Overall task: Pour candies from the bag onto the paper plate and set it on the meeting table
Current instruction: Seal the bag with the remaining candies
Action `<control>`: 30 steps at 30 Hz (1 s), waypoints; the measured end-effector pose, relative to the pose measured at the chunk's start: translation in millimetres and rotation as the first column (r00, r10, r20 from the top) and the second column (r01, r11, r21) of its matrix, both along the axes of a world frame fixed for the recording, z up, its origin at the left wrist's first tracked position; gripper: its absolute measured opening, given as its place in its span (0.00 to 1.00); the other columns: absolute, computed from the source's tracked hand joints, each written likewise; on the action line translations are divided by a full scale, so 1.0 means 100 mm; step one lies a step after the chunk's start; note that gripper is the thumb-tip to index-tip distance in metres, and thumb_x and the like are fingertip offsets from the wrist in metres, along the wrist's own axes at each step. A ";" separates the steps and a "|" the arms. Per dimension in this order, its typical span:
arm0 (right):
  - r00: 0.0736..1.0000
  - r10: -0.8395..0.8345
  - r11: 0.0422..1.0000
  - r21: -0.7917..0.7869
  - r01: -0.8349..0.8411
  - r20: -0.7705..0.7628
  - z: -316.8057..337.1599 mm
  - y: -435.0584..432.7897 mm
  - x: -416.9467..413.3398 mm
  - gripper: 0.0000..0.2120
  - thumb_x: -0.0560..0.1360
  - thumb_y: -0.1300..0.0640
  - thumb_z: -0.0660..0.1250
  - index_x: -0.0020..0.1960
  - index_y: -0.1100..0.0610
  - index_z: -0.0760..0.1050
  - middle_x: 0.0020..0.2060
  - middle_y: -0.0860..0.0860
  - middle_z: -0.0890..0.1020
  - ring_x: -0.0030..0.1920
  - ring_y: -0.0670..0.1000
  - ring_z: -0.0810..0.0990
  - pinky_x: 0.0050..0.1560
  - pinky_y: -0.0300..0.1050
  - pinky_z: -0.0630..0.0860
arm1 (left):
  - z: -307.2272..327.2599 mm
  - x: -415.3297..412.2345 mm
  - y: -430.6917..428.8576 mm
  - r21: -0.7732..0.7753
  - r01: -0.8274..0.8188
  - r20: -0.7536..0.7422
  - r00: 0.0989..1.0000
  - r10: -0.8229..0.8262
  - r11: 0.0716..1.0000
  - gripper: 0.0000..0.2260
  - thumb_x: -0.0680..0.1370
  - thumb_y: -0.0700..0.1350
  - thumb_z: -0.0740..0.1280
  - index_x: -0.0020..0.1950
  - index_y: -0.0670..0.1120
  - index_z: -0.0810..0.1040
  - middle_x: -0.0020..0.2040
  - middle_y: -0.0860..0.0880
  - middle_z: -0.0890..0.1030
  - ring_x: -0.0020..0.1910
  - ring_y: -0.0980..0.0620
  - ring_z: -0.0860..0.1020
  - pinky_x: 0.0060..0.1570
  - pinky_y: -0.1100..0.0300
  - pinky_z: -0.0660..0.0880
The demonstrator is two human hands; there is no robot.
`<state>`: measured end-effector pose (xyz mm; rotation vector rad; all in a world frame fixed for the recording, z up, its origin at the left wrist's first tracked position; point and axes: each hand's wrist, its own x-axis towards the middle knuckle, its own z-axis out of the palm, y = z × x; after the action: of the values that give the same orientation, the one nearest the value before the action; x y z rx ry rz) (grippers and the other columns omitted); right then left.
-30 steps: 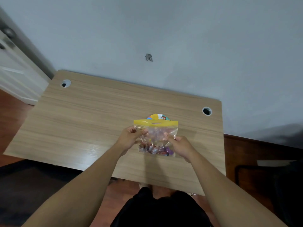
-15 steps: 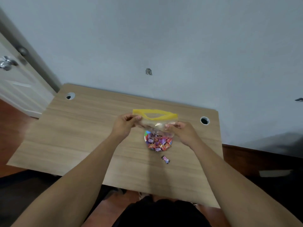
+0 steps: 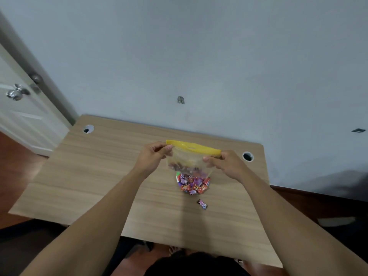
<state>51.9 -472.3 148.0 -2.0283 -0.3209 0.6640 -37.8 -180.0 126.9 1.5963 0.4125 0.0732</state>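
A clear zip bag [image 3: 189,159] with a yellow top band hangs above the wooden table [image 3: 99,176]. My left hand [image 3: 151,158] pinches its left edge and my right hand [image 3: 225,164] pinches its right edge. Under the bag lies a heap of wrapped candies [image 3: 193,184], red and purple, which covers most of the paper plate [image 3: 177,176]; only a green and white bit of the plate's rim shows. One stray candy [image 3: 202,204] lies on the table just in front of the heap. A few candies seem to remain blurred inside the bag.
The table stands against a grey wall, with a cable hole at the back left [image 3: 88,129] and another at the back right [image 3: 248,156]. A white door [image 3: 18,92] with a metal knob is at the left. Dark floor surrounds the table.
The bag went from being held low with candies inside to being lifted higher. The candies now lie heaped on the plate, and one has landed on the table beside it.
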 end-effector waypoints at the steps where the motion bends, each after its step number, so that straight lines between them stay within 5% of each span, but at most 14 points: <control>1: 1.000 0.006 1.000 -0.005 -0.006 0.005 0.02 0.00 0.00 0.11 0.76 0.46 0.79 0.54 0.51 0.89 0.45 0.44 0.91 0.48 0.43 0.90 0.49 0.41 0.79 | 0.02 0.00 0.00 -0.020 -0.002 0.002 1.000 0.002 1.000 0.08 0.81 0.43 0.74 0.57 0.40 0.87 0.48 0.37 0.88 0.49 0.48 0.84 0.61 0.44 0.81; 6: 0.999 0.026 1.000 -0.019 -0.025 0.041 0.12 0.03 0.02 0.22 0.69 0.39 0.83 0.55 0.51 0.87 0.48 0.46 0.91 0.50 0.48 0.91 0.63 0.56 0.84 | 0.10 0.01 -0.02 -0.063 -0.006 0.026 1.000 0.007 0.998 0.10 0.81 0.43 0.74 0.58 0.38 0.84 0.49 0.40 0.88 0.50 0.47 0.85 0.54 0.52 0.78; 11: 0.996 -0.034 0.998 0.058 0.029 0.078 0.27 0.10 0.04 0.25 0.64 0.38 0.86 0.57 0.47 0.86 0.51 0.47 0.91 0.50 0.50 0.91 0.65 0.57 0.83 | 0.12 -0.03 -0.01 -0.009 -0.030 0.070 0.997 0.031 1.000 0.06 0.80 0.40 0.75 0.54 0.38 0.86 0.47 0.41 0.88 0.47 0.55 0.85 0.48 0.64 0.78; 20: 0.942 0.205 0.972 -0.170 -0.163 0.267 0.47 0.47 -0.06 0.29 0.66 0.36 0.83 0.64 0.43 0.84 0.55 0.39 0.87 0.55 0.37 0.83 0.53 0.36 0.76 | 0.18 -0.05 -0.04 0.009 0.015 0.104 0.994 -0.015 1.000 0.02 0.76 0.37 0.78 0.47 0.43 0.88 0.42 0.50 0.88 0.43 0.58 0.85 0.50 0.66 0.80; 27: 0.874 0.258 0.963 -0.179 -0.200 0.412 0.49 0.94 -0.02 0.11 0.76 0.42 0.77 0.50 0.49 0.86 0.40 0.47 0.87 0.41 0.46 0.83 0.44 0.46 0.75 | 0.29 -0.02 0.02 -0.054 -0.014 0.129 0.991 0.021 0.998 0.12 0.77 0.34 0.77 0.58 0.31 0.85 0.51 0.36 0.88 0.45 0.56 0.86 0.53 0.65 0.80; 30: 0.868 0.267 0.961 -0.181 -0.208 0.419 0.49 1.02 0.02 0.11 0.77 0.41 0.75 0.47 0.49 0.84 0.39 0.48 0.87 0.41 0.49 0.85 0.47 0.51 0.79 | 0.31 -0.04 0.08 -0.052 -0.026 0.149 0.988 0.034 0.998 0.07 0.78 0.36 0.76 0.54 0.34 0.85 0.48 0.40 0.89 0.45 0.55 0.86 0.52 0.65 0.80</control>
<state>53.5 -370.5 196.7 -2.2782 -0.8265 0.3688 -41.7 -172.2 157.8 1.5239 0.3189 0.2036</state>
